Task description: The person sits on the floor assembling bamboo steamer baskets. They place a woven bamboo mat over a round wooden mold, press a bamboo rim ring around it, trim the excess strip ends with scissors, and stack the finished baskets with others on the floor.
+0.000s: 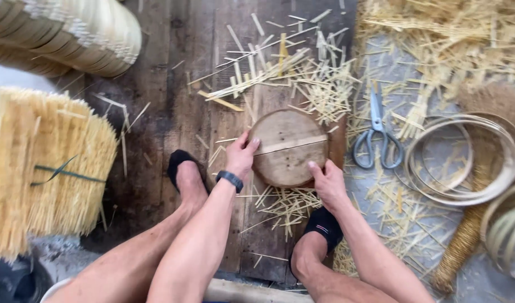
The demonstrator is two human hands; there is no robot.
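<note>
Both hands on the wood disc [288, 147] at frame centre: left hand [240, 157] spread along its left rim, fingers laid over the edge, not closed around it; right hand [327, 182] pressed to the lower right rim, fingers curled against the side. Lying flat on the dark plank floor [167, 106], between two socked feet. Looks thick, solid, stiff, probably fairly heavy; dry surface, unlikely to slip, with a straight seam across the face. Best taken by opposite rims, as now. Bamboo slivers [302, 84] scattered above and below. Scissors [377, 132] just right of the disc. Bamboo hoops [465, 160] farther right. Tied stick bundle [47, 168] at left.
</note>
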